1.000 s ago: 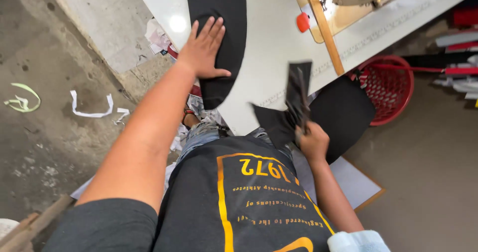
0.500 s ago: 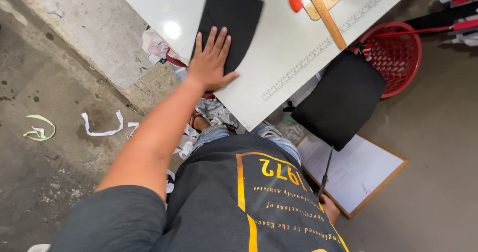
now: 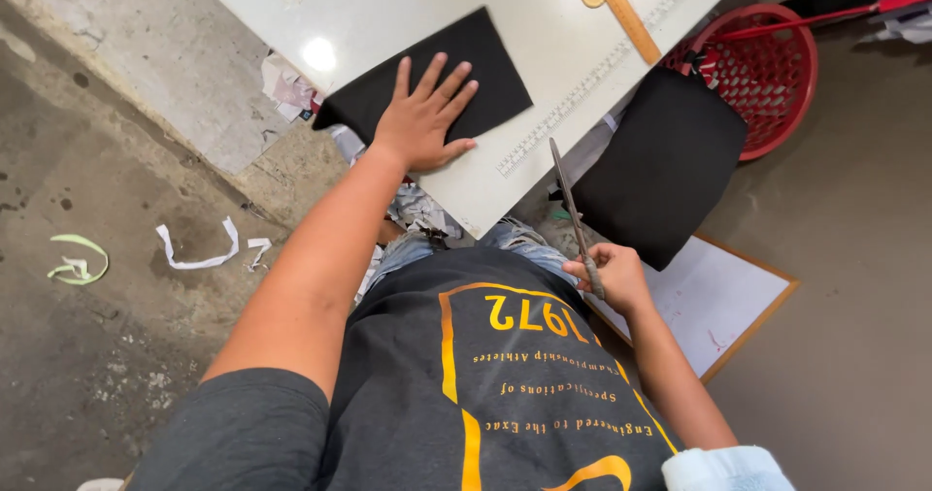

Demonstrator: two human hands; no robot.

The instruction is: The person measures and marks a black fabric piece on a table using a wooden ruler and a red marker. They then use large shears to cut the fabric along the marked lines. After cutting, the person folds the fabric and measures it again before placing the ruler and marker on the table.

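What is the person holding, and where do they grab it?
The right hand grips a long metal blade at its lower end. The left hand only presses flat on black fabric.

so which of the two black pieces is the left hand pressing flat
The black sheet on the white table, under the left hand. The other black piece hangs off the table edge by the red basket, untouched.

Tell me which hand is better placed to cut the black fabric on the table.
Probably the right hand: it grips the long blade, pointing up toward the table edge. The left hand lies flat on the black fabric, pinning it.
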